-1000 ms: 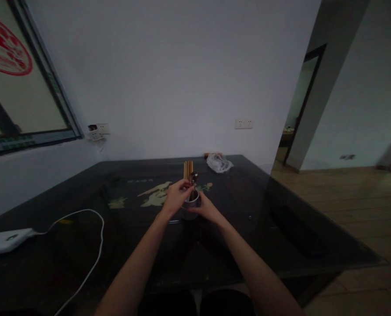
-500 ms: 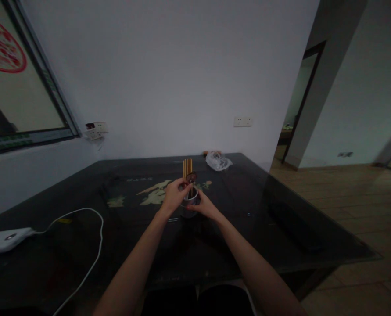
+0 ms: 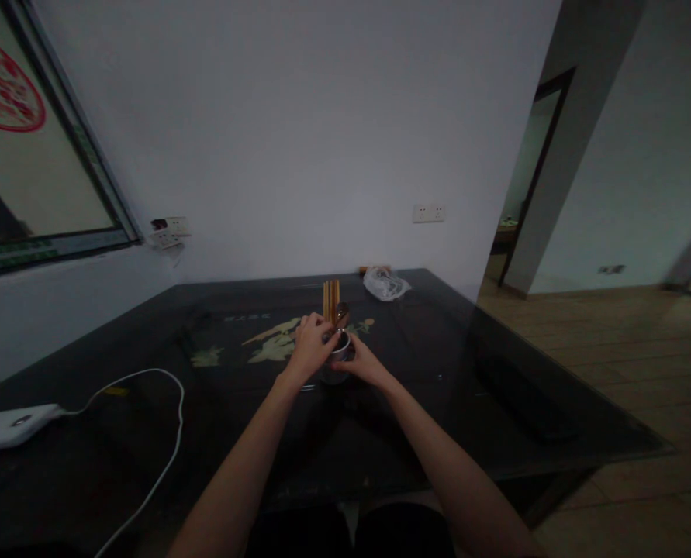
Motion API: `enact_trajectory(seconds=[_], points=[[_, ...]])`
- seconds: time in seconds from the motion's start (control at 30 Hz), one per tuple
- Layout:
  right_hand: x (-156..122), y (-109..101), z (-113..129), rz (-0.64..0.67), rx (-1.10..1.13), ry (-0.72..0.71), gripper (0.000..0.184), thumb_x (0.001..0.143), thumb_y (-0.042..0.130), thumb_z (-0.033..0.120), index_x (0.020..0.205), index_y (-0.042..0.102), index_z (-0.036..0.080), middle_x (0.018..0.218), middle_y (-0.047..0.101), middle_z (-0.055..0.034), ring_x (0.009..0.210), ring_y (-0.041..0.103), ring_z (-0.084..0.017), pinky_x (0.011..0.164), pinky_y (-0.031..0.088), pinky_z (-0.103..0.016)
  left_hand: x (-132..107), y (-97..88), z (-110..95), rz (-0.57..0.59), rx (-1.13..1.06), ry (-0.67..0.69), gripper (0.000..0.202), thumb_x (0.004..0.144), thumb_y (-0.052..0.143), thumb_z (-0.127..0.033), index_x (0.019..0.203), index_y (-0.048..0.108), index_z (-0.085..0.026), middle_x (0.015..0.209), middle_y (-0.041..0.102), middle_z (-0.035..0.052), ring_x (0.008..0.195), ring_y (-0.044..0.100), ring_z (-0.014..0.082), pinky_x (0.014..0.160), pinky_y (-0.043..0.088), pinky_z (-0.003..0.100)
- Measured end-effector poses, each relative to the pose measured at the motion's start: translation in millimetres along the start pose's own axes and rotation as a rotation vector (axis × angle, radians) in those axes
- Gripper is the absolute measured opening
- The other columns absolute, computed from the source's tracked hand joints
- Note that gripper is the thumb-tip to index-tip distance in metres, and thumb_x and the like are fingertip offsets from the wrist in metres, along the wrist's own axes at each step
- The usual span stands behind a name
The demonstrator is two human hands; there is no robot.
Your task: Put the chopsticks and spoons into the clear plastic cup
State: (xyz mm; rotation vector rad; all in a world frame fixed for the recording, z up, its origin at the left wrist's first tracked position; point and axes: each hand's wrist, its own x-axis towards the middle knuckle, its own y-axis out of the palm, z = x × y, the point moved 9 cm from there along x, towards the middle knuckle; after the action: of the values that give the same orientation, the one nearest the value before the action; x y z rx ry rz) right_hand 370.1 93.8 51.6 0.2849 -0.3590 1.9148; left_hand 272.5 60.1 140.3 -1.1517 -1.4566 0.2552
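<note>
A small round cup [image 3: 340, 355] with a pale rim stands upright on the dark table in front of me. A bundle of wooden chopsticks [image 3: 331, 300] rises from it, and beside them a shiny spoon [image 3: 343, 311] stands bowl up. My right hand [image 3: 365, 363] is closed around the right side of the cup. At the upper left of the rim, my left hand [image 3: 312, 342] has its fingers curled in close to the chopsticks and spoon handle. Whether those fingers grip the rim or the utensils is too dim to make out.
A clear plastic bag [image 3: 385, 285] lies at the back of the dark glossy table [image 3: 426, 325], near the wall. To the left are a white device [image 3: 16, 425] and its white cable [image 3: 176, 426]. A dark flat object [image 3: 523, 399] lies to the right.
My left hand has moved slightly down toward the cup's rim. The spoon's bowl has shifted a little right and shows more upright. My right hand stays on the cup.
</note>
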Motion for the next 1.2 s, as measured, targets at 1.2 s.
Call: enact_trajectory(seconds=[1.2], points=[[-1, 1, 2, -0.007, -0.012, -0.003, 0.077, 0.054, 0.081, 0.028, 0.123, 0.049, 0.020, 0.119, 0.059, -0.0080, 0.108, 0.056, -0.024, 0.095, 0.043, -0.038, 3, -12.9, 3, -0.119, -0.111, -0.032, 0.021, 0.084, 0.052, -0.019, 0.102, 0.063, -0.021, 0.100, 0.060, 0.0063, 0.096, 0.051, 0.0232, 0.087, 0.041, 0.038]])
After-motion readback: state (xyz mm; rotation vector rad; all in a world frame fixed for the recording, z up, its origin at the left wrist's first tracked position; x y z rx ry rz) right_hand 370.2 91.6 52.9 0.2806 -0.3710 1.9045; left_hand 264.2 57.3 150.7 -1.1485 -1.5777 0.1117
